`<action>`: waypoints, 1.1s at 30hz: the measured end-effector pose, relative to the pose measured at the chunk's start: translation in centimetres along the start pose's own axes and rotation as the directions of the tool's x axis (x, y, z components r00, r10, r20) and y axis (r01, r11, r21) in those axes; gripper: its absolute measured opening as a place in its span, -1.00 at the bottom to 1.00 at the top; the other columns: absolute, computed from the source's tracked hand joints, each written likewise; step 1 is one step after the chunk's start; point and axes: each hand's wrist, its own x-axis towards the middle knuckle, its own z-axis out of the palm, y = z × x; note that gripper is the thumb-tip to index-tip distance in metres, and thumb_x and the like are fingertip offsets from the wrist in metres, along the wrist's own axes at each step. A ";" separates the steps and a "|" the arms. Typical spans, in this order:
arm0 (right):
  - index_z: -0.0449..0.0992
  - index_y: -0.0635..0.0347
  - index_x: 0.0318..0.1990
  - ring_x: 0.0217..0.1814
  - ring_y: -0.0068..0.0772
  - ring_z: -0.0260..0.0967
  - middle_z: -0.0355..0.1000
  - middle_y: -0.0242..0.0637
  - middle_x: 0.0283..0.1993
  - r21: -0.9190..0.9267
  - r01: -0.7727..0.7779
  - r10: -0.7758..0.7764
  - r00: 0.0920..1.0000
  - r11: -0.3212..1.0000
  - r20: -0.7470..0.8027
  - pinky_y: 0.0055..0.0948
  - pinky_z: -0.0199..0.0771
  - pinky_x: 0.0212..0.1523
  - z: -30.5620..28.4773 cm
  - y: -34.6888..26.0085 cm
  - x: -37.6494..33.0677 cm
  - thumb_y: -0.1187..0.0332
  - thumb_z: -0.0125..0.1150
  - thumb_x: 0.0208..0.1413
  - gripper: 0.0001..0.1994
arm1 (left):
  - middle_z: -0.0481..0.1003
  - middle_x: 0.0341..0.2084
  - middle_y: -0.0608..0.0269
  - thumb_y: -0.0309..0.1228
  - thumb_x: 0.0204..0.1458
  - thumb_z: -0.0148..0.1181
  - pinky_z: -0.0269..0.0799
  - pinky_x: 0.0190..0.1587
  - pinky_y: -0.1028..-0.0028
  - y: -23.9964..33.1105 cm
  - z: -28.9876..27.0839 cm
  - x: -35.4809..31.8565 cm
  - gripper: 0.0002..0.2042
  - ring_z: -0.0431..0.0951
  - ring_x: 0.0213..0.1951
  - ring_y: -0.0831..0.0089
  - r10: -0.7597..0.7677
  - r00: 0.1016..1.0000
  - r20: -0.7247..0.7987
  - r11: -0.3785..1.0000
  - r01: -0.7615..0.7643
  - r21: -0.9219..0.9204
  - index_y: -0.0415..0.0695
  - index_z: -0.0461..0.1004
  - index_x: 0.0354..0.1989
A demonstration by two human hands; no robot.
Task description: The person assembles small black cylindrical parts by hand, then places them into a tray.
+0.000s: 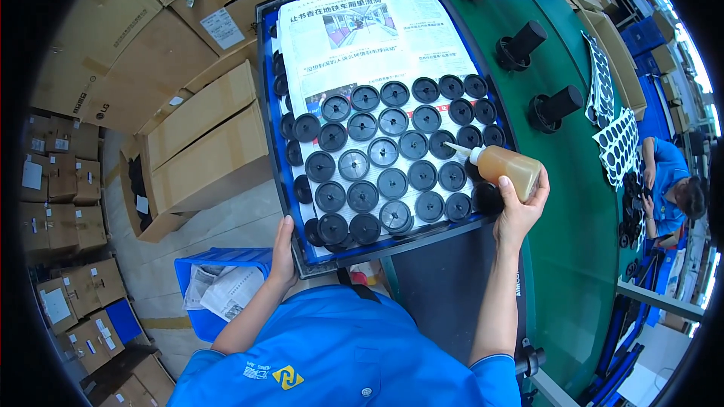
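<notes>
My right hand is wrapped round a clear squeeze bottle of amber liquid. The bottle is tilted, its pale nozzle pointing left over one of the round black plastic discs. Several rows of these discs lie on newspaper in a black-rimmed tray; some carry shiny marks at the centre. My left hand grips the tray's near left corner, its fingers partly hidden by the rim. Discs at the tray's left edge partly overlap or lie lower than the others.
Three black cylindrical parts with wide bases stand on the green bench at right. Sheets of black oval stickers lie beyond, near a co-worker in blue. Cardboard boxes stack at left; a blue bin holds newspaper.
</notes>
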 end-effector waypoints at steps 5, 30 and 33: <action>0.16 0.20 0.20 0.11 -0.15 0.27 0.23 -0.09 0.11 0.005 -0.006 0.007 1.000 1.000 -0.008 -0.33 0.39 0.07 -0.5 0.3 -0.2 0.49 0.36 -0.12 -0.32 | 0.43 -0.04 0.19 -0.04 0.22 -0.20 0.38 -0.07 0.51 -0.1 -0.2 0.1 -0.55 0.48 -0.13 0.51 -0.007 1.000 0.008 1.000 0.007 -0.004 -0.15 0.31 0.07; 0.16 0.22 0.19 0.13 -0.14 0.25 0.21 -0.05 0.13 0.166 -0.105 0.131 0.980 0.981 -0.153 -0.34 0.37 0.08 -2.3 0.7 2.1 0.46 0.36 -0.10 -0.33 | 0.45 -0.10 0.22 -0.01 0.21 -0.18 0.39 -0.11 0.51 -0.5 -0.6 0.4 -0.53 0.49 -0.18 0.50 -0.015 1.000 0.016 0.999 0.015 -0.029 -0.13 0.31 0.07; 0.16 0.22 0.19 0.16 -0.13 0.22 0.19 -0.07 0.15 0.063 -0.064 0.074 0.984 0.996 -0.162 -0.30 0.34 0.11 -2.2 1.0 2.0 0.45 0.37 -0.11 -0.32 | 0.45 -0.12 0.24 0.00 0.21 -0.18 0.37 -0.13 0.53 -0.5 -0.5 0.4 -0.54 0.48 -0.20 0.51 -0.016 1.000 0.015 1.000 0.016 -0.020 -0.12 0.32 0.05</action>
